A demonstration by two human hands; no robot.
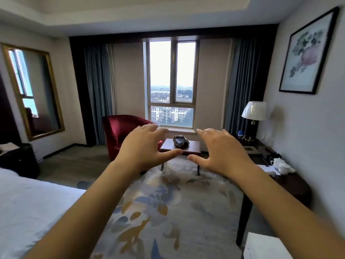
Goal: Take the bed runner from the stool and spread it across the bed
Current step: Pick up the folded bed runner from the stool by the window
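Fingers (149, 127) of both hands are spread straight and hold nothing. The left hand (143, 148) and right hand (222, 149) are held out side by side, palms down, thumbs nearly meeting. Well beyond them, under the window (171, 81), a dark folded bundle, likely the bed runner (180, 141), sits on a low wooden stool (194, 146). The white bed (28, 202) lies at lower left. The task seems to be at its start: the next move calls for walking to the stool and gripping the bundle.
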